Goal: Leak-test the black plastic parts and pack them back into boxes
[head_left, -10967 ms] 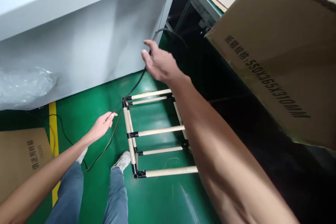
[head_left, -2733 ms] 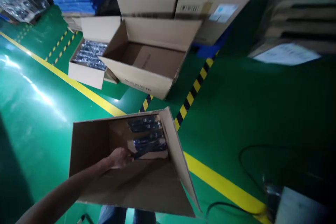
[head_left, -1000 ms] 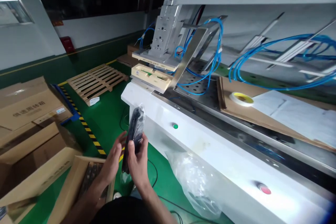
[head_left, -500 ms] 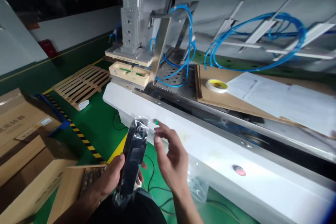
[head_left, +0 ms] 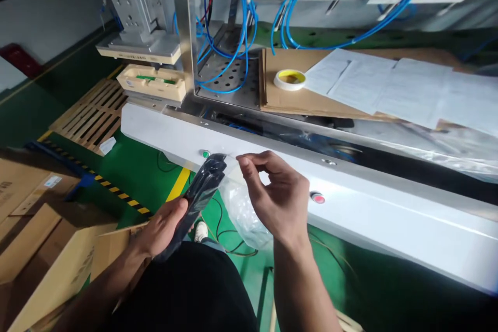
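Observation:
My left hand (head_left: 165, 225) is closed around a long black part (head_left: 202, 192) wrapped in a clear plastic bag, held tilted with its far end up and to the right. What exactly the part is, I cannot make out. Thumb and forefinger of my right hand (head_left: 274, 187) are pinched together just right of that far end. Between them and the part stretches a thin clear edge of the plastic bag (head_left: 232, 157). Behind the part is the white front panel (head_left: 167, 132) of a machine, with a green button (head_left: 206, 154) and a red button (head_left: 318, 197).
A cream fixture (head_left: 151, 83) sits under a metal press (head_left: 136, 5) at the left. Tape (head_left: 290, 79) and papers (head_left: 358, 80) lie on cardboard (head_left: 272, 96). A clear plastic bag (head_left: 247, 212) hangs below the panel. Open cartons (head_left: 73, 264) stand at lower left.
My right hand has gone from loosely curled fingers to a pinch at the bag's end. The wrapped part has tilted further right. The view has shifted down and right.

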